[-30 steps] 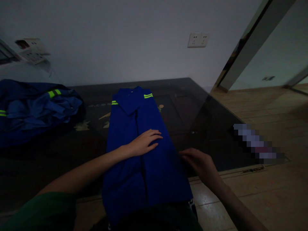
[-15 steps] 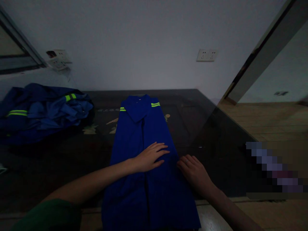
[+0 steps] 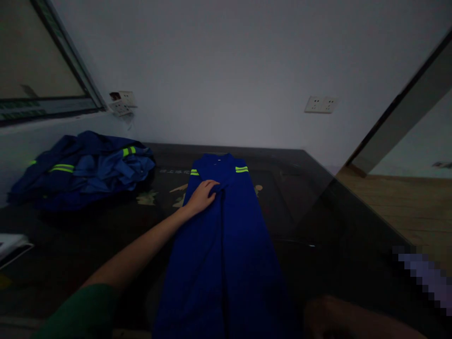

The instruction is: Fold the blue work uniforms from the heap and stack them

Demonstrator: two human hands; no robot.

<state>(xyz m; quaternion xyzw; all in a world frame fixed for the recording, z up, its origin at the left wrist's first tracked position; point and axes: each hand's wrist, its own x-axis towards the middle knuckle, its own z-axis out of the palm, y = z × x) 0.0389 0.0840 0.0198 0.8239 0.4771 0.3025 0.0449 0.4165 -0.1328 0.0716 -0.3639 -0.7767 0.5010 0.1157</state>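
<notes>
A blue work jacket (image 3: 243, 235) lies lengthwise on the dark table, folded into a long strip. Its collar (image 3: 219, 165) points at the wall, and yellow-green stripes show on both sides near the top. My left hand (image 3: 201, 197) rests on the jacket just below the collar, fingers stretched out and nothing held. Low at the right, beside the jacket's lower edge, my right hand (image 3: 326, 314) is dark and blurred, so its fingers cannot be made out.
A heap of crumpled blue clothing (image 3: 92, 174) with similar stripes lies at the table's left. A white object (image 3: 13, 245) sits at the left edge. Wall sockets (image 3: 320, 104) are above the dark table (image 3: 318, 212). Wooden floor (image 3: 384, 202) lies to the right.
My left hand has moved up the jacket from its middle to near the collar. My right hand has left the jacket's right edge and dropped lower. The view has shifted.
</notes>
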